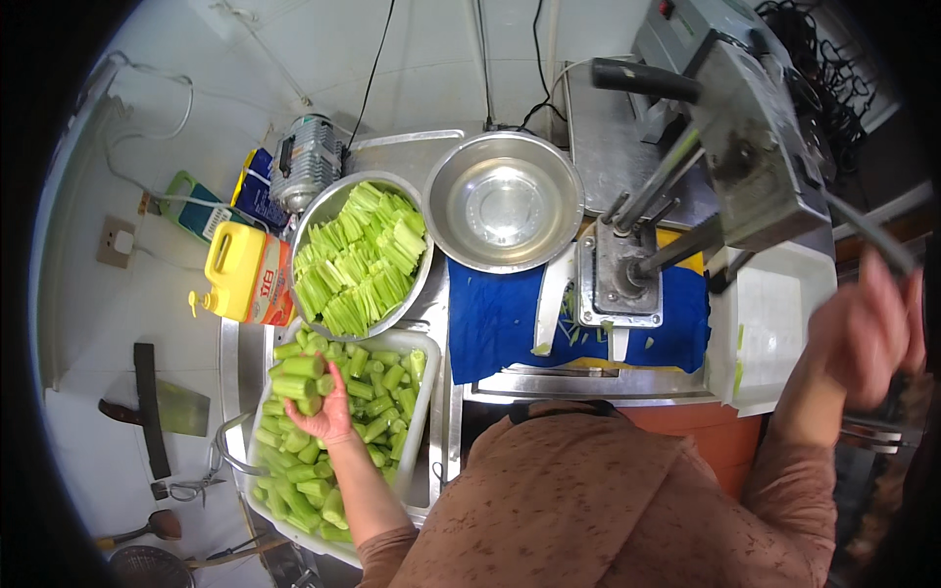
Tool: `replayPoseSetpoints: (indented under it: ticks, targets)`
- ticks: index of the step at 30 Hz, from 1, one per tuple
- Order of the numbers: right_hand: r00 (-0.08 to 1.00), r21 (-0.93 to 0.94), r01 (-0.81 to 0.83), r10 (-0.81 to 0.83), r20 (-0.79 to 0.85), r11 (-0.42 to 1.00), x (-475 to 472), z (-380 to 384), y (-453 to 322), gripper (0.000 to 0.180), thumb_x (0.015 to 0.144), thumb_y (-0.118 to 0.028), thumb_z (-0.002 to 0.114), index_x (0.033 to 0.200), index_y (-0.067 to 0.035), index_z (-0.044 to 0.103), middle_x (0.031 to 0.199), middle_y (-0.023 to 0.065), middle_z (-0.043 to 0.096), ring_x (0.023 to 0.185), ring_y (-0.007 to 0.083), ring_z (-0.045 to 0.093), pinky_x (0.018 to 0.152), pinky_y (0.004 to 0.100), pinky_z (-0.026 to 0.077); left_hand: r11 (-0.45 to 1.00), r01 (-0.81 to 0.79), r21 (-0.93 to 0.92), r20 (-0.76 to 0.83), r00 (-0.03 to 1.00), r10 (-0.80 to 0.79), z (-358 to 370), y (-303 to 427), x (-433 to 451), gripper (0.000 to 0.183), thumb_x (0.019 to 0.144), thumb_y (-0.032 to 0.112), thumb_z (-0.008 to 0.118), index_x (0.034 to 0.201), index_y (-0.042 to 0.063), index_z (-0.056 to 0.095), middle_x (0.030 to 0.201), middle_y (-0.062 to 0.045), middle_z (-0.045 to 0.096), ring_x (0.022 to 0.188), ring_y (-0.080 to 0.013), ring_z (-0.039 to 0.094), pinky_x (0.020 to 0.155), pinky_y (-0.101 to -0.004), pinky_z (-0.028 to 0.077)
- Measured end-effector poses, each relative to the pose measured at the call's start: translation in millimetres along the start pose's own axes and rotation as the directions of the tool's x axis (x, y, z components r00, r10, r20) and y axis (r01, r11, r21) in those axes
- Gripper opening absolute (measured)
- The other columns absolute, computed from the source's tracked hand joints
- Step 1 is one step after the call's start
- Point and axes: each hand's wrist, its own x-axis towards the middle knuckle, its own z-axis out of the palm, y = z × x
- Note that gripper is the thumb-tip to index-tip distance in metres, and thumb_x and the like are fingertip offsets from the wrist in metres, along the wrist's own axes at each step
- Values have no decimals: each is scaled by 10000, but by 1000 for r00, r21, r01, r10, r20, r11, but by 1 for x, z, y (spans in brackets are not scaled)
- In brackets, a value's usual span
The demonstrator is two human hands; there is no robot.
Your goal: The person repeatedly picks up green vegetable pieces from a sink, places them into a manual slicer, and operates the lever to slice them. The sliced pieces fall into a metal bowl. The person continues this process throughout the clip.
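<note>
My left hand point(327, 408) holds several short green stem pieces point(294, 388) above a white plastic tub point(428, 411) heaped with similar cut stems. My right hand point(867, 331), blurred, is at the far right by the metal lever point(871, 228) of a hand-operated press cutter point(625, 268); whether its fingers grip the lever is unclear. The cutter stands over a blue cloth point(492, 316), with thin green scraps beneath it. A steel bowl point(298, 253) holds thin-sliced green sticks point(360, 257). Beside it, another steel bowl point(503, 202) shows no sticks.
A yellow pump jug point(239, 264) stands left of the bowls, near a ribbed metal motor point(305, 162). A white tray point(783, 316) with green bits lies right of the cutter. A cleaver point(180, 408) and scissors point(192, 489) hang on the left wall. Black cables run down the back wall.
</note>
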Motion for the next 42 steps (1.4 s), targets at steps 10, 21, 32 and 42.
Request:
replayPoseSetpoints:
  ticks: [10, 21, 32, 42]
  targets:
    - [388, 537, -771, 417, 822, -342, -96, 121, -111, 316, 962, -310, 519, 1152, -60, 553, 1083, 116, 571, 930, 233, 537, 848, 312, 396, 857, 479, 189, 197, 836, -511, 149, -220, -6, 676, 695, 322, 771, 1301, 215, 492, 1297, -138, 523, 1229, -432, 474, 1044, -623, 367]
    - [498, 597, -746, 348, 795, -296, 27, 76, 3, 475, 996, -342, 353, 1291, -16, 533, 1156, 98, 625, 900, 119, 575, 779, 228, 455, 838, 333, 433, 317, 814, -487, 155, -321, -22, 622, 779, 199, 715, 1327, 85, 443, 1266, -84, 514, 1216, -264, 491, 1073, -413, 370]
    - [261, 230, -946, -113, 959, -230, -135, -8, -154, 516, 816, -226, 700, 1258, -17, 536, 1213, 143, 593, 1081, 235, 569, 934, 354, 447, 453, -619, 641, 768, 519, -376, 157, -353, -29, 654, 604, 298, 825, 1135, 37, 544, 1188, -173, 535, 1158, -347, 520, 1031, -469, 364]
    - [399, 438, -899, -378, 835, 19, -131, -28, -166, 354, 846, -68, 625, 1189, 17, 597, 1142, 166, 636, 1085, 321, 590, 987, 399, 413, 111, -614, 782, 446, 425, -788, 170, -334, -28, 1191, 499, 577, 857, 1380, 6, 294, 1263, -234, 516, 1239, -412, 470, 1096, -634, 160]
